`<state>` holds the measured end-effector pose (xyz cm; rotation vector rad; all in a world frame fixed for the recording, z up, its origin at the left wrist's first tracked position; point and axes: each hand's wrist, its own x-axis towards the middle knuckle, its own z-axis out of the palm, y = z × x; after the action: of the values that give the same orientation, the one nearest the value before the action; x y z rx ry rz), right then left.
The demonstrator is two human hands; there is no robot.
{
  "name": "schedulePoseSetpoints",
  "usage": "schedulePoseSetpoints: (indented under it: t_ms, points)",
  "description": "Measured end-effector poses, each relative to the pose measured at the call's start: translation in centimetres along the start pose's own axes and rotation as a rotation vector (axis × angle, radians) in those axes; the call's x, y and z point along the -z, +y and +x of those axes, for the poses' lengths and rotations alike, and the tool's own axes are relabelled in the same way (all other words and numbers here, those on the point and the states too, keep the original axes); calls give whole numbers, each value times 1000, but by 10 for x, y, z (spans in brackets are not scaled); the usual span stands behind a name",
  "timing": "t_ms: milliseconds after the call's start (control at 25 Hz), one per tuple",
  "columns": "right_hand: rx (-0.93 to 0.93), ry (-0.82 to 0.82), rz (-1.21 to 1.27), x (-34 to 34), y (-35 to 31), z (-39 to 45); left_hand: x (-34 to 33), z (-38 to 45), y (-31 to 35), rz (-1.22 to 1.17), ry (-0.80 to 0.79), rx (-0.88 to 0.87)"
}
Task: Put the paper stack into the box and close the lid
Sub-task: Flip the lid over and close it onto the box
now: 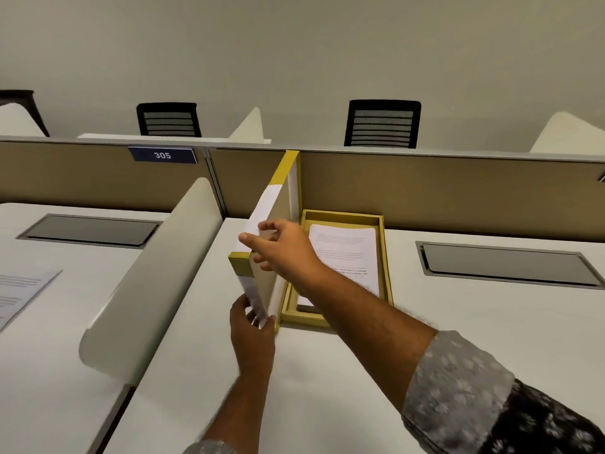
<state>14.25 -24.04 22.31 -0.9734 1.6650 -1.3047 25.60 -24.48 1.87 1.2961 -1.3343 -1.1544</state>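
Observation:
A shallow yellow box point(388, 257) lies on the white desk against the tan partition. The paper stack point(343, 253), white with printed lines, lies flat inside it. The box's white and yellow lid point(278, 204) stands nearly upright on the box's left side. My right hand point(281, 247) reaches across the box and grips the lid's upper edge, fingers over its outer face. My left hand point(252, 332) pinches the lid's near bottom corner. My right forearm hides the paper's near left part.
A curved white divider point(150, 273) stands left of the lid. A printed sheet point(19, 293) lies on the neighbouring desk. Grey cable hatches point(507, 263) sit in the desktops. Black chairs point(381, 124) stand behind the partition point(442, 188), which carries a 305 sign point(162, 155).

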Motion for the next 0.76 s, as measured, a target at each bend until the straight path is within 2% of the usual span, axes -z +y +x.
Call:
schedulePoseSetpoints:
  t_ms: [280,360,440,520,640,760]
  points:
    - [-84,51,187,2,5,-8,8,-9,-13,61,-66,46]
    - [-79,58,270,19,12,-16,14,-12,-23,43,-83,204]
    - [-80,69,332,44,25,-26,20,-9,-30,-152,-16,504]
    - [-86,92,386,73,44,-39,24,-5,-32,-378,50,717]
    - [-116,159,464,116,76,-60,23,-4,-29,-611,19,829]
    - [-186,225,476,152,104,-79,16,-1,-26,-589,-29,807]
